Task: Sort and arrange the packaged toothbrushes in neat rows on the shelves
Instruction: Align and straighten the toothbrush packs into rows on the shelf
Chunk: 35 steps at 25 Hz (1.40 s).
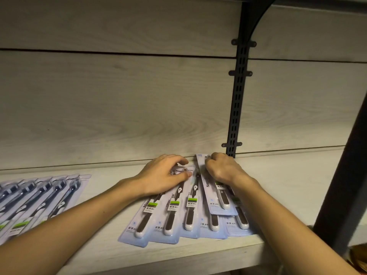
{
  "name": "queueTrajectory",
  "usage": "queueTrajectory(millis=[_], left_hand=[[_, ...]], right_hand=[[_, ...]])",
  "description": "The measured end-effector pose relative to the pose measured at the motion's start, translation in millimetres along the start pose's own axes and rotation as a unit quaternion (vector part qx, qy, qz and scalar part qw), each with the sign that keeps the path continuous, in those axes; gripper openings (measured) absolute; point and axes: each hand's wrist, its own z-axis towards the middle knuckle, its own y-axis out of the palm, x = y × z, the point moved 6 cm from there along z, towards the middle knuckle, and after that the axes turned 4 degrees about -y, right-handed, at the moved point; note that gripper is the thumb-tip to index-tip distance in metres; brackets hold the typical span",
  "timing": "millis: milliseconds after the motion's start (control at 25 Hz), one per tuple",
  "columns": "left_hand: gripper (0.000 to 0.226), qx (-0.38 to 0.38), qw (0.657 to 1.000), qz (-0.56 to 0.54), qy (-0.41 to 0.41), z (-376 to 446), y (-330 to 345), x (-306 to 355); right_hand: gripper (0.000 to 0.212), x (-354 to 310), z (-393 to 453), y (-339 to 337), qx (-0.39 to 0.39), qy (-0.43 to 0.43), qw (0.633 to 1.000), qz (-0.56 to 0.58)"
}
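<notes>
Currently, left hand [165, 176] pinches a pack [183, 171] in the fanned row [178, 217] on the shelf [103, 231]; right hand [223, 167], fingers curled, grips the top pack [215, 197].

Pale-blue toothbrush packs [178, 217] fanned overlapping on the shelf [198, 253]
</notes>
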Motion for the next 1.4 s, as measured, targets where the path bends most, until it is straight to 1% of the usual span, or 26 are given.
queueTrajectory(millis=[80,200,320,400,480,560,680,840,960,1040,1120,1160,1280,1320,1400], left_hand=[[0.064,-0.010,1.000,-0.008,0.001,4.4,6.3,8.1],[0.064,-0.039,0.999,-0.003,0.018,7.0,21.6,18.1],[0.065,-0.068,0.998,-0.005,-0.005,9.0,27.6,20.4],[0.070,-0.092,0.996,0.005,-0.018,12.5,29.7,19.0],[0.071,-0.100,0.994,-0.019,-0.031,17.9,29.8,16.9],[0.061,-0.094,0.993,-0.066,-0.040,20.3,28.1,18.0],[0.034,-0.090,0.986,-0.134,-0.049,19.1,26.9,15.7],[0.028,-0.057,0.978,-0.180,-0.087,4.8,17.5,-15.3],[0.021,-0.015,0.967,-0.234,-0.105,-12.3,0.2,-35.3],[0.018,-0.011,0.960,-0.257,-0.110,-20.7,-7.0,-43.0],[0.020,-0.004,0.958,-0.266,-0.103,-23.3,-8.3,-44.5],[0.025,0.000,0.960,-0.261,-0.099,-22.9,-8.2,-44.0],[0.050,-0.008,0.973,-0.205,-0.106,-22.1,-2.2,-43.8],[0.053,-0.011,0.976,-0.186,-0.110,-21.5,0.0,-44.3],[0.057,-0.007,0.984,-0.128,-0.121,-19.4,-0.5,-43.3]], right_hand=[[0.044,2.4,0.8,-1.5,0.000,0.008,1.000,-0.004],[0.043,8.8,3.6,-2.5,-0.015,0.009,1.000,-0.004],[0.042,17.7,5.1,-4.9,-0.021,0.014,1.000,-0.001],[0.042,17.5,4.9,-5.4,-0.027,0.014,1.000,0.005],[0.042,14.3,2.8,-5.9,-0.029,0.010,0.999,0.010],[0.041,12.3,-1.3,-7.5,-0.026,0.008,1.000,0.016],[0.041,7.6,-6.1,-10.2,-0.022,0.003,1.000,0.013],[0.045,-5.2,-9.5,-4.6,-0.029,-0.014,0.999,-0.027],[0.046,-28.6,-12.5,10.7,-0.051,-0.059,0.996,-0.046],[0.047,-45.0,-15.1,23.5,-0.065,-0.079,0.993,-0.056],[0.048,-57.2,-16.9,32.8,-0.075,-0.096,0.991,-0.061],[0.048,-62.5,-16.8,36.6,-0.083,-0.104,0.990,-0.052],[0.044,-71.2,-16.5,38.8,-0.097,-0.128,0.987,0.010],[0.043,-69.6,-14.3,32.7,-0.085,-0.134,0.987,0.029],[0.049,-57.4,-8.6,12.9,-0.043,-0.136,0.989,0.040]])
